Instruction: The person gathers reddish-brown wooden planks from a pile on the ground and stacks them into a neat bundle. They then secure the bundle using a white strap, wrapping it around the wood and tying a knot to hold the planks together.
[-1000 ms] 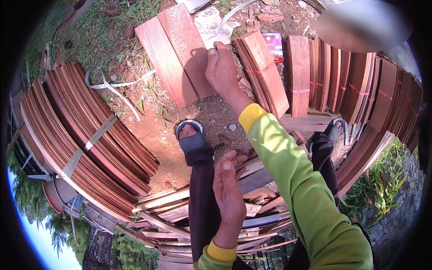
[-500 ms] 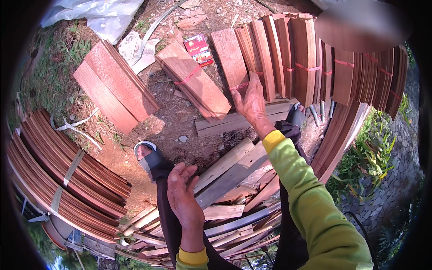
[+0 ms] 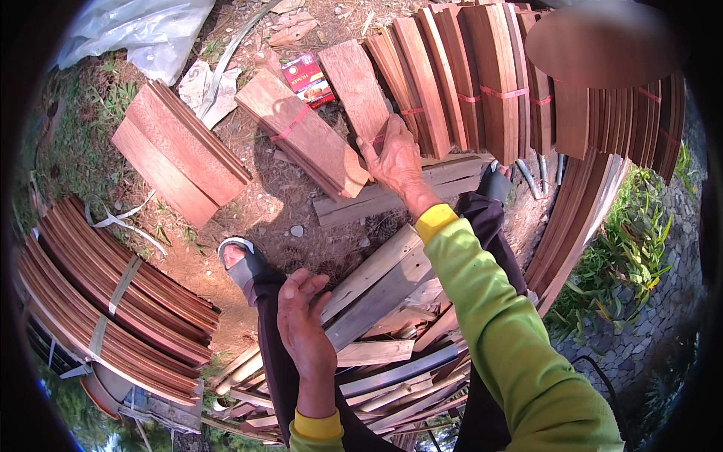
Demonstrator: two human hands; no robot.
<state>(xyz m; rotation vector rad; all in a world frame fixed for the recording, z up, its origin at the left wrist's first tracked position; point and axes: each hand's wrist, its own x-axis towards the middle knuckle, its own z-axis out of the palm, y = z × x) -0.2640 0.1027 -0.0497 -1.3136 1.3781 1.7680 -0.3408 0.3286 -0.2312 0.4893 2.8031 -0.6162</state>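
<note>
My right hand (image 3: 395, 160) is on the near end of a banded bundle of reddish-brown wooden boards (image 3: 355, 84), with thumb and fingers wrapped round its edges. The hand covers part of the bundle's pink band. Over my thigh hovers my left hand (image 3: 305, 324), empty, its fingers loosely bent and apart. Left of the gripped bundle, another banded board bundle (image 3: 305, 132) lies flat on the ground. Beyond the right hand, a long row of banded board bundles (image 3: 497, 90) stretches to the right.
Loose boards (image 3: 177, 151) lie farther left, above a big strapped stack of boards (image 3: 113, 301). A red box (image 3: 308, 79) sits between bundles. Weathered planks (image 3: 376, 290) and scrap wood lie between my legs. Plants (image 3: 617, 248) grow at the right; plastic sheeting (image 3: 135, 34) is at the far left.
The view has shifted slightly. My right hand stays at the same bundle's near end, its fingers now closer around it. The left hand is nearly still.
</note>
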